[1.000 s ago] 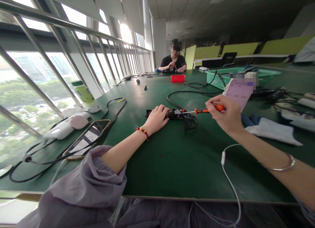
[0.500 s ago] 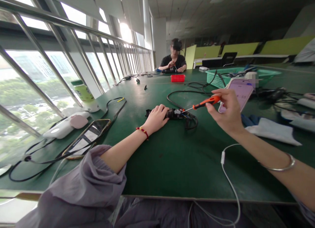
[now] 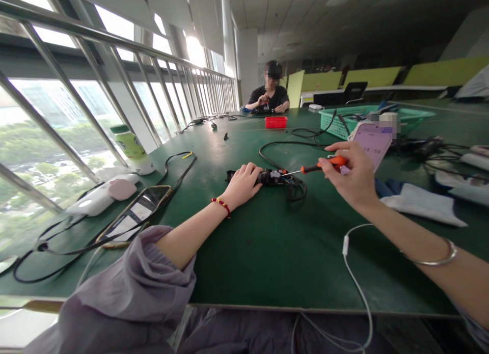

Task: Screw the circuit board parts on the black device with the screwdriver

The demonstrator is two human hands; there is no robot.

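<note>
On the green table [image 3: 267, 252] lies a black cylindrical device [image 3: 269, 177] with thin wires [image 3: 294, 181] coming out of its right end. My left hand [image 3: 244, 183] is closed over the device's left part and holds it against the table; its far end sticks out past my fingers. An orange and black screwdriver [image 3: 323, 164] is pinched in my right hand [image 3: 351, 173]. Its metal shaft points left, with the tip at the wired end of the device. I cannot make out exactly what the tip touches.
Behind my right hand a lit phone [image 3: 374, 140] leans near a green basket [image 3: 332, 122]. A red tray [image 3: 275, 121] sits farther back, before a person in black [image 3: 270, 94]. To the left are another phone [image 3: 135, 214], a white device [image 3: 103, 193] and a green-capped bottle [image 3: 130, 147].
The screwdriver has turned in my right fingers, and its handle lies a little lower and flatter. My left hand and the device stay where they were.
</note>
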